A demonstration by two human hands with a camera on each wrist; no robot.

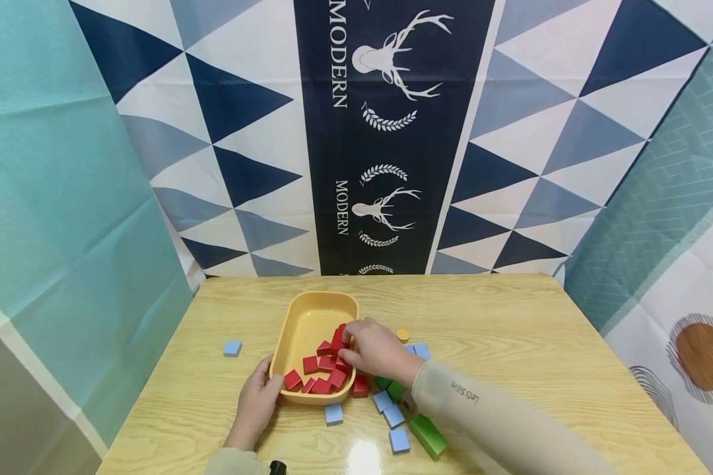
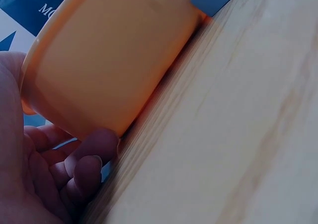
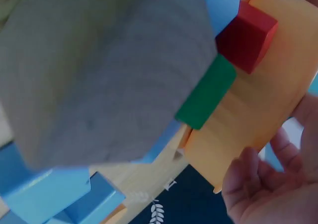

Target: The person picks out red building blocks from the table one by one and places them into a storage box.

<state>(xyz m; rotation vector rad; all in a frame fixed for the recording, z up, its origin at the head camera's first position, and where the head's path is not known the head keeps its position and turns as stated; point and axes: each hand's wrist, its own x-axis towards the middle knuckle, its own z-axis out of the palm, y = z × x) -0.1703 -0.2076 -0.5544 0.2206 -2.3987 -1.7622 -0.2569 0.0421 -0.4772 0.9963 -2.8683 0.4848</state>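
Note:
A yellow plastic bin [image 1: 311, 324] stands on the table with several red blocks [image 1: 327, 363] heaped at its near right end. My left hand [image 1: 257, 400] grips the bin's near left corner, thumb over the rim. In the left wrist view, the fingers [image 2: 89, 152] curl below the bin's outer wall [image 2: 107, 60]. Reaching over the right rim, my right hand [image 1: 379, 348] has thumb and fingers around a red block [image 1: 338, 340] above the heap. The bin wall [image 3: 268, 95] hides the fingertips in the right wrist view, where the hand [image 3: 278, 179] shows curled.
Right of the bin lie a red block [image 1: 360, 386], a green block [image 1: 428, 435], several blue blocks [image 1: 394, 415] and a yellow round piece [image 1: 403, 335]. One blue block [image 1: 333, 414] sits before the bin, another blue block [image 1: 232, 348] to its left. A patterned cloth [image 1: 261, 132] hangs behind the table.

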